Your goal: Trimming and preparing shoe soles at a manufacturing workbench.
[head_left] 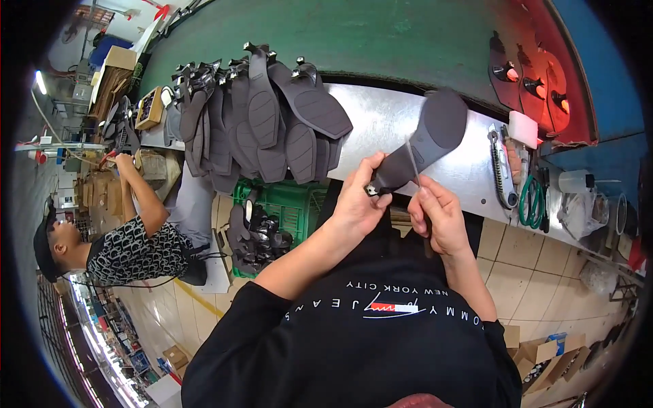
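Observation:
My left hand (359, 198) is closed round the heel end of a dark grey shoe sole (441, 124), its underside turned up over the bench edge. A shiny black heel piece shows by my thumb. Pinched in my right hand (439, 214) is a thin, stick-like tool (412, 158) with a dark handle below the fist. Its slim pale tip lies across the narrow waist of the sole; its exact kind is hard to make out. To the left, a pile of similar dark soles (262, 102) with shiny heels overhangs the bench.
The metal bench (371, 115) borders a green conveyor belt (381, 41), where several soles (534, 85) lie under red light. A box cutter (502, 170) and green-handled scissors (532, 200) lie at right. Below stands a green crate (289, 211). Another person (136, 238) works at left.

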`<action>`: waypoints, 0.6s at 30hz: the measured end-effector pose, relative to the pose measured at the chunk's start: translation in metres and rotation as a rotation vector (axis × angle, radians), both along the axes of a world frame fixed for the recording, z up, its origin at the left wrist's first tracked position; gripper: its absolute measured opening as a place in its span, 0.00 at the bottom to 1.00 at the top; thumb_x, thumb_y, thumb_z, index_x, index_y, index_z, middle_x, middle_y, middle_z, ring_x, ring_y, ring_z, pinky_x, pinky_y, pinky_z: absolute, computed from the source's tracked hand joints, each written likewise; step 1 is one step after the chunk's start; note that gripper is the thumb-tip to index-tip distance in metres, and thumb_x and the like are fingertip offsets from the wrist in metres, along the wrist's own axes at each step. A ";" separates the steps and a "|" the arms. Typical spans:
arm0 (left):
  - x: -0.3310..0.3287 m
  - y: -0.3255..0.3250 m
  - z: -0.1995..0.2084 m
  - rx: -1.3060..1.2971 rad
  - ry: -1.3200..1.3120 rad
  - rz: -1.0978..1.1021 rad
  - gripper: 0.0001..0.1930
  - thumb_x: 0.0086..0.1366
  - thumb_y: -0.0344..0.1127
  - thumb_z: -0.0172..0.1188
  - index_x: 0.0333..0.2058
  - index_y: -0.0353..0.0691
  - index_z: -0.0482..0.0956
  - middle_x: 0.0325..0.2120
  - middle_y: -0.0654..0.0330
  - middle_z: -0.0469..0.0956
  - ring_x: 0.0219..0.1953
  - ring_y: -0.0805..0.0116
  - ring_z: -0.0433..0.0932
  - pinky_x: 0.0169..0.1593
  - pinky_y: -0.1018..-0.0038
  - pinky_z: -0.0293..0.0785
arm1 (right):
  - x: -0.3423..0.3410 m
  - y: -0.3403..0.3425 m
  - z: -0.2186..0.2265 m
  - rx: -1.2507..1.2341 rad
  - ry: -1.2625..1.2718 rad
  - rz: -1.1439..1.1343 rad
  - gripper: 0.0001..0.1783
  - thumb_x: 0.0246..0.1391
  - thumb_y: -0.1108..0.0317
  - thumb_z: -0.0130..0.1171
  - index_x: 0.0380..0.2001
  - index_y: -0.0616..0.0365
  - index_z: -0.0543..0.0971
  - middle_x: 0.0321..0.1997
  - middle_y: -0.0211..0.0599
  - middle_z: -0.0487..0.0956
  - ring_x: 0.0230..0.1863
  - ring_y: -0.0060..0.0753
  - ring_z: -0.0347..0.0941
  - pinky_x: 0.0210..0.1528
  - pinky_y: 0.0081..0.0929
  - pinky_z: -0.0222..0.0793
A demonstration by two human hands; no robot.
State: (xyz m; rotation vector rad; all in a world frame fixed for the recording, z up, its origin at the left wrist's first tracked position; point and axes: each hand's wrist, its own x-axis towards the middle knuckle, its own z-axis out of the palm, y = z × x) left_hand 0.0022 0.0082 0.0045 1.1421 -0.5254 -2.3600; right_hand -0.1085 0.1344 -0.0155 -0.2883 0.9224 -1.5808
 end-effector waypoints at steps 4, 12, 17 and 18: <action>0.005 -0.006 -0.007 -0.438 -0.035 -0.024 0.22 0.72 0.53 0.49 0.33 0.39 0.80 0.22 0.66 0.78 0.21 0.81 0.71 0.22 0.81 0.63 | 0.012 -0.001 0.021 0.061 0.207 0.226 0.28 0.66 0.66 0.48 0.67 0.53 0.58 0.20 0.27 0.70 0.16 0.14 0.61 0.17 0.13 0.53; -0.003 -0.006 0.001 -0.829 -0.075 0.087 0.35 0.73 0.58 0.40 0.21 0.32 0.78 0.21 0.58 0.80 0.24 0.76 0.76 0.33 0.79 0.72 | 0.005 0.001 0.011 -0.011 -0.173 0.109 0.20 0.65 0.63 0.49 0.57 0.62 0.70 0.17 0.29 0.66 0.14 0.18 0.60 0.15 0.15 0.53; 0.000 -0.012 0.010 -0.710 -0.035 0.127 0.38 0.73 0.61 0.37 0.20 0.32 0.77 0.20 0.58 0.79 0.24 0.74 0.76 0.34 0.78 0.72 | 0.013 0.004 0.032 -0.003 0.216 0.078 0.12 0.65 0.67 0.50 0.39 0.64 0.79 0.20 0.31 0.72 0.15 0.19 0.65 0.18 0.16 0.62; 0.002 -0.013 0.011 -0.802 -0.065 0.105 0.40 0.72 0.63 0.34 0.19 0.32 0.77 0.19 0.57 0.79 0.23 0.73 0.76 0.33 0.78 0.71 | 0.016 0.005 0.032 0.049 0.570 0.071 0.10 0.64 0.69 0.50 0.39 0.64 0.79 0.21 0.31 0.75 0.17 0.19 0.68 0.20 0.16 0.64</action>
